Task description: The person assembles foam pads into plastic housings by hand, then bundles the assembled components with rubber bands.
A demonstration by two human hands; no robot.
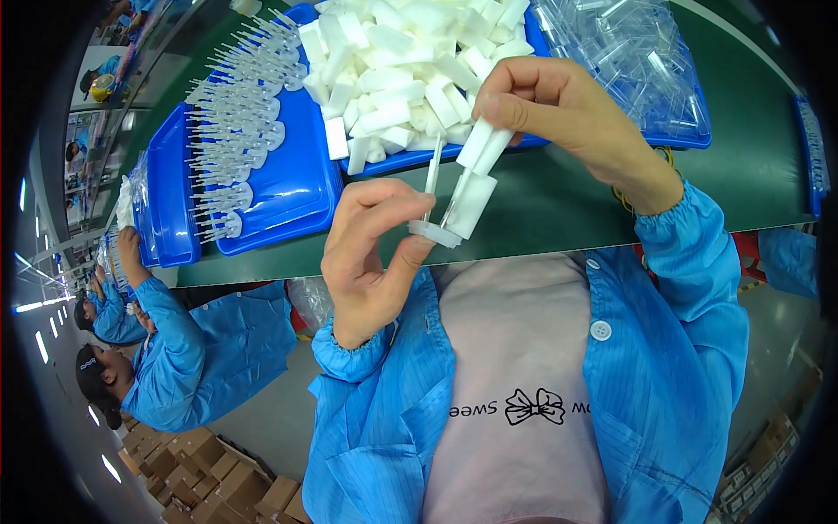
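In my left hand [375, 249] I pinch a translucent round plastic cap [436, 232] with thin tubes rising from it. One white foam block [471, 207] stands at the cap, beside a thin tube. My right hand [559, 109] grips another white foam piece [484, 147] between thumb and fingers. It slants just above the first block, and its lower end meets or overlaps that block's top. Behind both hands lies a big heap of white foam blocks [393, 74] in a blue tray.
Left of the heap, a blue tray [292, 196] carries rows of white tubed caps [249, 122]. Clear plastic tubes [624, 65] fill another blue tray at the right. Co-workers in blue [205, 349] sit along the green table [559, 205]. Cardboard boxes [209, 476] are stacked on the floor.
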